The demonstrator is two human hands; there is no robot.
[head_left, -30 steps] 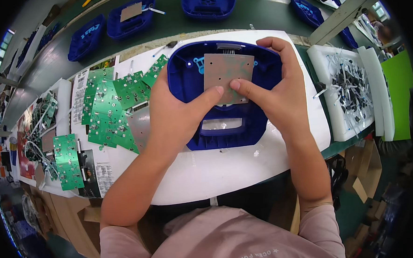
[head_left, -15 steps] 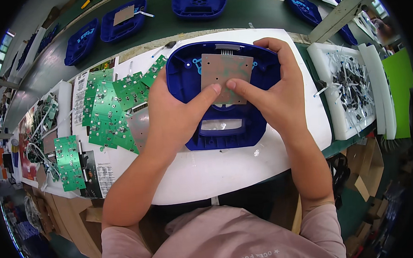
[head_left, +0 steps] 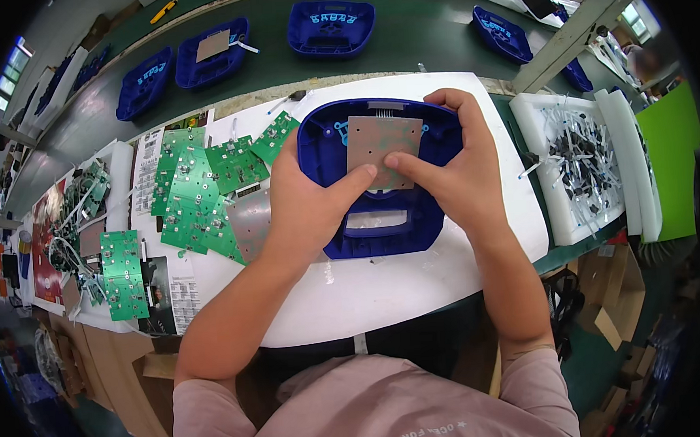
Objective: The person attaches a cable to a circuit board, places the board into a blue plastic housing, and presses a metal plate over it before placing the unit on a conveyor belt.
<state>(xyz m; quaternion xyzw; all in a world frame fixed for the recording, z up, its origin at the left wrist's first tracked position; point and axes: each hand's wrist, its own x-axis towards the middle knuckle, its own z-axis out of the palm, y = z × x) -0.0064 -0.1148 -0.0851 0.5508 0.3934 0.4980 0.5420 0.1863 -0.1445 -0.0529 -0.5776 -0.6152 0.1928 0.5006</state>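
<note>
A dark blue plastic housing point(head_left: 403, 243) with a rectangular opening near its lower edge is held between my two hands, inner side up, over the white sheet. Inside it lies a square grey-brown circuit board point(head_left: 385, 141), with pale pins or wires at its top edge. My left hand point(head_left: 309, 193) grips the left side, its thumb pressed on the lower middle of the board. On the opposite side my right hand point(head_left: 462, 173) wraps the rim, thumb also on the board. The undersides of both hands' fingers are hidden. Light blue parts point(head_left: 432, 127) show beside the board.
Green circuit boards point(head_left: 186, 187) lie overlapping at left, near my left forearm. At right, a white foam tray point(head_left: 555, 200) holds many small wired parts. More blue housings point(head_left: 332, 29) stand on the green surface point(head_left: 419, 33) beyond. A post point(head_left: 555, 53) rises at the far right.
The housing appears slightly lower and shorter in view, its far edge nearer to me, as the whole view shifts a little. Both thumbs stay on the board.
</note>
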